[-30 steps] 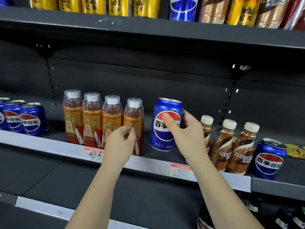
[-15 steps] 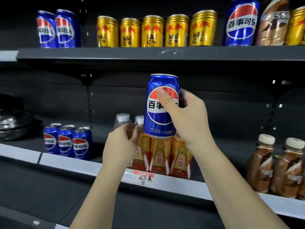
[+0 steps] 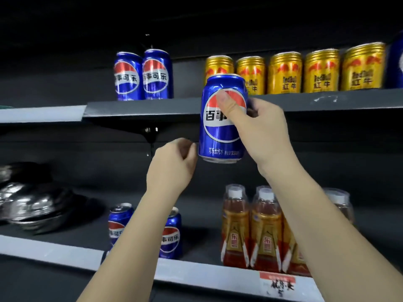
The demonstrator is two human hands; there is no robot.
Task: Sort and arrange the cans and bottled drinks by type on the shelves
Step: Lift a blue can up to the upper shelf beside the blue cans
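A: In the head view, what does the right hand (image 3: 265, 131) do?

B: It grips a blue Pepsi can (image 3: 222, 118) upright, thumb across the logo and the other fingers behind it. The can is in the air, in front of the edge of the upper shelf (image 3: 139, 107).

A: And the left hand (image 3: 172, 164)?

B: It is just beside the can's bottom, fingers loosely curled, and holds nothing. Whether a fingertip touches the can, I cannot tell, the picture is a little blurred there.

A: What stands on the upper shelf?

B: Two blue Pepsi cans (image 3: 142, 76) at the left, then a gap, then a row of gold Red Bull cans (image 3: 305, 71) to the right.

A: And lower?

B: On the lower shelf (image 3: 50, 250) stand more Pepsi cans (image 3: 118, 223), partly behind the left forearm, and orange drink bottles (image 3: 250, 232) with white caps at the right. Some shiny metal things (image 3: 32, 201) lie at the far left.
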